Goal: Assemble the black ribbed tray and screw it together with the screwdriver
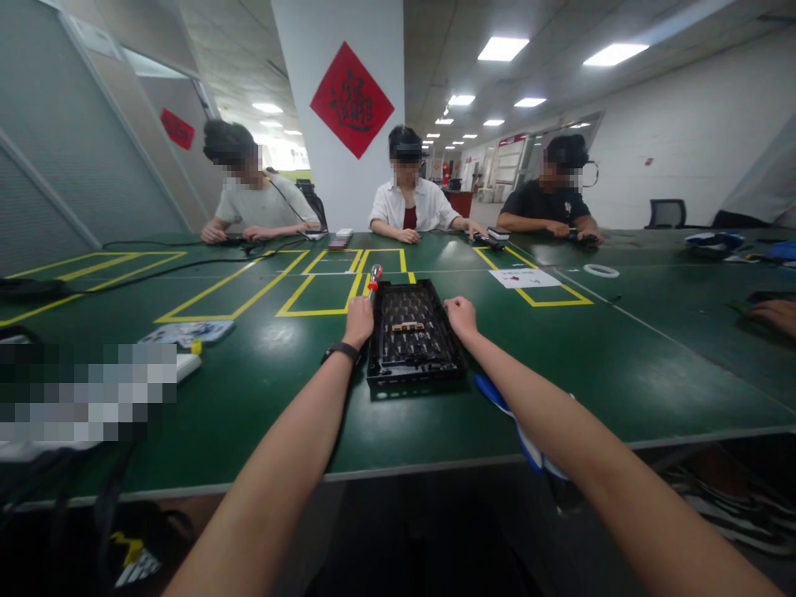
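Observation:
A black rectangular case (415,377) lies on the green table before me, with rows of small metal pieces in it. Across its middle rests a small gold-coloured strip (408,327). At the case's left side my left hand (359,321) is closed, and a screwdriver (374,279) with a red and clear handle sticks up from it; the shaft is hidden. My right hand (461,317) has its fingers curled against the case's right edge. A black band is on my left wrist.
Yellow tape outlines mark the green table (279,398). A paper sheet (526,278) and a white ring (601,271) lie to the right. Blue-and-white items (494,391) sit by my right forearm. Cables and a flat box (190,333) are leftward. Several people sit around the table.

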Demonstrator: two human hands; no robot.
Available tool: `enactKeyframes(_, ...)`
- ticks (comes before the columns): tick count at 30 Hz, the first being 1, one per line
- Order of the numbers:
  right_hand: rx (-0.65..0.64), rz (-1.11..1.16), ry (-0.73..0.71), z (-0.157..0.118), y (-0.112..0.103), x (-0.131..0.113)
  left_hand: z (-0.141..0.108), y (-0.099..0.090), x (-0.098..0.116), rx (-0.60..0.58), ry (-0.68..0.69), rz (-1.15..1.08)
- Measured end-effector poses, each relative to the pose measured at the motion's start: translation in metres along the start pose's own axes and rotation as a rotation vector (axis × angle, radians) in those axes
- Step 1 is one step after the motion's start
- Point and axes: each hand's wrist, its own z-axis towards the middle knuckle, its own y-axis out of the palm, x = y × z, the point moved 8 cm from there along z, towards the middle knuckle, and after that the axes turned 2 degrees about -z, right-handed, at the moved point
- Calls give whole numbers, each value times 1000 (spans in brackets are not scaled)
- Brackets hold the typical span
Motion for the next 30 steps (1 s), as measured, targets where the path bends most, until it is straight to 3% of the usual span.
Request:
enactKeyframes(3,8,56,-76,-2,-4,-16,-6,-23,17,174,140,-105)
enactKeyframes(5,16,176,-219,-8,-9,-37,-13,-33,35,170,282,-196)
enactKeyframes(8,-118,457,-400,-23,-6,-67,-32,-34,72,37,515,-239)
enactKeyframes(11,-287,648,-327,-32,7,-74,-55,-25,106,-146,676,-242)
enactKeyframes(14,-289,791,-235,-30,8,-71,-69,-20,123,-252,757,-237)
enactKeyframes(18,-114,750,-173,-16,-6,-58,-62,-20,109,-184,703,-137)
enactKeyframes(21,-40,295,-72,-4,-13,-37,-51,-13,87,-132,610,-7)
enactKeyframes(25,-72,48,2,5,-16,-9,-44,10,65,-251,501,111)
enactKeyframes(30,-155,-208,35,5,-12,8,-42,16,61,-289,500,17)
